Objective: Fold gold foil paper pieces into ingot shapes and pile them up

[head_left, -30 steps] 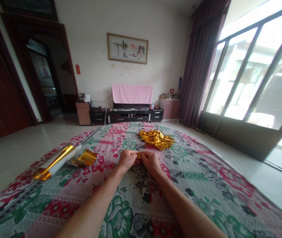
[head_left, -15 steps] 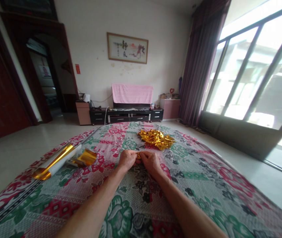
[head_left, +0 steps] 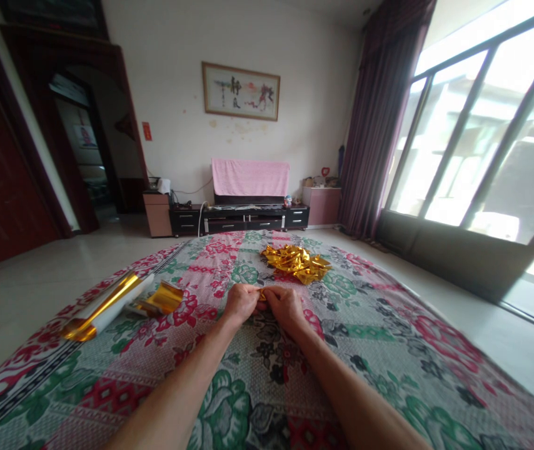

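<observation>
My left hand [head_left: 240, 301] and my right hand [head_left: 286, 306] meet over the flowered cloth [head_left: 389, 350], fingers pinched together on a small piece of gold foil [head_left: 262, 294] that shows only as a sliver between them. Just beyond the hands lies a heap of crumpled gold foil pieces [head_left: 296, 261]. To the left on the cloth lie a roll of gold foil [head_left: 102, 306] and a curled gold foil sheet [head_left: 164, 298].
The cloth covers a wide surface with tiled floor around it. A dark TV cabinet [head_left: 243, 217] with a pink towel [head_left: 250, 177] stands at the far wall. Large windows and a purple curtain [head_left: 374, 125] fill the right side; a doorway [head_left: 84, 156] opens at left.
</observation>
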### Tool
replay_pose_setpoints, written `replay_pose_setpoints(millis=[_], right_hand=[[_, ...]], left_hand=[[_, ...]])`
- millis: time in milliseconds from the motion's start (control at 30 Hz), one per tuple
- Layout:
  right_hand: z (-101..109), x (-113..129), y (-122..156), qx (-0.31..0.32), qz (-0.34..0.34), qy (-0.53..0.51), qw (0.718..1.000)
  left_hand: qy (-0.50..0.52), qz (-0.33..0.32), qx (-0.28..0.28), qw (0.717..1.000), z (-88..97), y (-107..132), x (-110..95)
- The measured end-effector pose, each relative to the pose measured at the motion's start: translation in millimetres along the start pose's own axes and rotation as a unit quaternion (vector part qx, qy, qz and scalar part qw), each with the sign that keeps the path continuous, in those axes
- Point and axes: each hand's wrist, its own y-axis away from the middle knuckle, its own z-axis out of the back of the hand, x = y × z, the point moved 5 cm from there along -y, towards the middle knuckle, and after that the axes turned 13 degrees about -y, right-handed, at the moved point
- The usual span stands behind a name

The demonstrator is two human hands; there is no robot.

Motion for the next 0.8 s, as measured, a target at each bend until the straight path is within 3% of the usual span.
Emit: replay_pose_setpoints(millis=[567, 800], right_hand=[[-1.1, -3.7, 0.5, -0.007, 0.016, -0.001, 1.000], [0.3, -2.8, 0.9, -0.008, 0.006, -0.022, 1.000]], left_hand=[[-0.034, -0.008, -0.007, 0.999, 0.1, -0.8, 0.6], [-0.004, -0.014, 0.029, 0.999, 2.1, 0.7, -1.3]])
